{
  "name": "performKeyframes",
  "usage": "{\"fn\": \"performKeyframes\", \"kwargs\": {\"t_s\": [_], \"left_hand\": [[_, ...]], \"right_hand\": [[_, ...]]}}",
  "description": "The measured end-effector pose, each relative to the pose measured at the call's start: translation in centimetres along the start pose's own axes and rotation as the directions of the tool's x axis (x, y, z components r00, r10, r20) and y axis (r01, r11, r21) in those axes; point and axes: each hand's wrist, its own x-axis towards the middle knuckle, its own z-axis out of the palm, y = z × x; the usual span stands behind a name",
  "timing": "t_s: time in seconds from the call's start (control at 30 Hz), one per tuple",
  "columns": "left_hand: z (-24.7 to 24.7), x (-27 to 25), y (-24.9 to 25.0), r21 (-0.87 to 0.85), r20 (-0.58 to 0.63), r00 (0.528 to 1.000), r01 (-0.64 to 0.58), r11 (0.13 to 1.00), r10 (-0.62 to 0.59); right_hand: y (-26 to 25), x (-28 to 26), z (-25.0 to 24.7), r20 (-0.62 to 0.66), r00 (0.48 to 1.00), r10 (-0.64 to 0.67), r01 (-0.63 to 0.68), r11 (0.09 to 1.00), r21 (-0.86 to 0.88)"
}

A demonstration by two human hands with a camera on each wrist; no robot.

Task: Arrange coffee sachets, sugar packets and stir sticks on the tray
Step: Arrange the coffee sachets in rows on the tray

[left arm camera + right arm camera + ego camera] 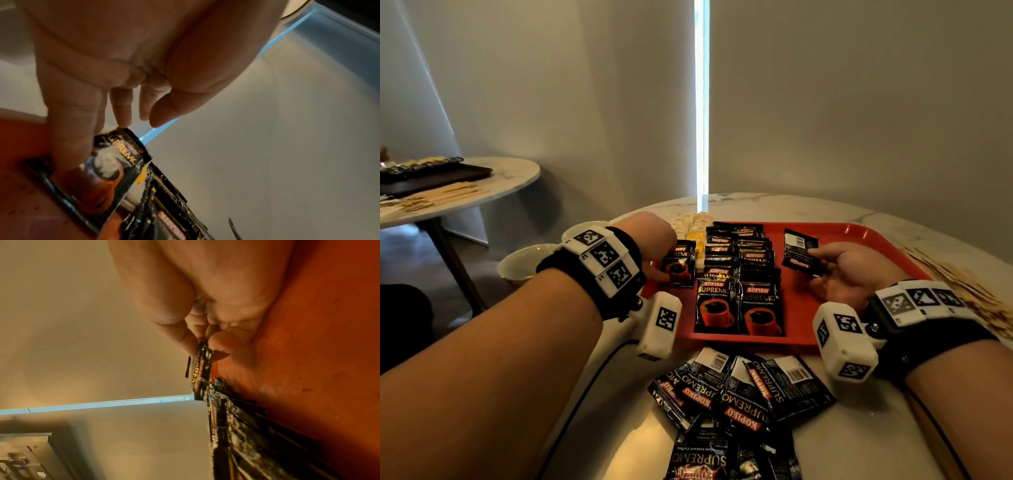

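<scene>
**Two sachets in hand over the red tray**

Head view: the red tray [835,233] lies on a marble table [859,428]. Two rows of coffee sachets [739,274] run down the tray's middle, overlapping like shingles, long axes running from the tray's near edge to its far edge, printed cups facing up. The left hand [650,240] holds one sachet [679,263] at the tray's left edge, just beside the rows, face up, its top toward the far edge; the fingers here are hidden behind the hand. The right hand [849,270] lies palm up over the tray's right half and pinches a second sachet [799,251] by its lower right corner, back side and barcode showing, lettering upside down. Bare red surface shows right of the rows. Pale sugar packets [690,221] lie at the tray's far left corner. A loose pile of sachets [743,394] sits on the table just off the tray's near edge. Wooden stir sticks [962,298] lie beside the tray's right edge.

Left wrist view: straight fingers [69,129] press on the sachet's face, tilted against the tray floor; the thumb stands apart.

Right wrist view: thumb and fingertips [223,340] clamp the second sachet's edge, seen edge-on above the tray.
</scene>
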Motion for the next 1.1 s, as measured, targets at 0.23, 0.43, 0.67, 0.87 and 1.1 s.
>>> {"fn": "performKeyframes", "kwargs": {"t_s": [0.23, 0.43, 0.67, 0.87, 1.1], "left_hand": [[-0.2, -2.9, 1.6, -0.63, 0.337, 0.913, 0.4, 0.666, -0.229], [1.6, -2.4, 0.5, -0.643, 0.477, 0.866, 0.461, 0.611, -0.151], [1.7, -1.7, 1.2, -0.604, 0.475, 0.864, 0.458, 0.652, -0.166], [1.5, -1.2, 1.6, -0.589, 0.454, 0.868, 0.461, 0.664, -0.201], [0.4, -1.1, 1.3, -0.647, 0.358, 0.897, 0.439, 0.623, -0.259]], "right_hand": [[0.0, 0.1, -0.1, -0.006, 1.0, 0.003, -0.003, 1.0, 0.014], [0.1, 0.0, 0.0, 0.001, 1.0, -0.019, 0.019, 1.0, 0.004], [0.1, 0.0, 0.0, 0.008, 1.0, -0.015, 0.015, 1.0, -0.012], [0.2, 0.5, -0.2, 0.001, 1.0, -0.012, 0.012, 1.0, -0.011], [0.2, 0.5, -0.2, 0.029, 0.999, -0.014, 0.014, 1.0, -0.012]]}}
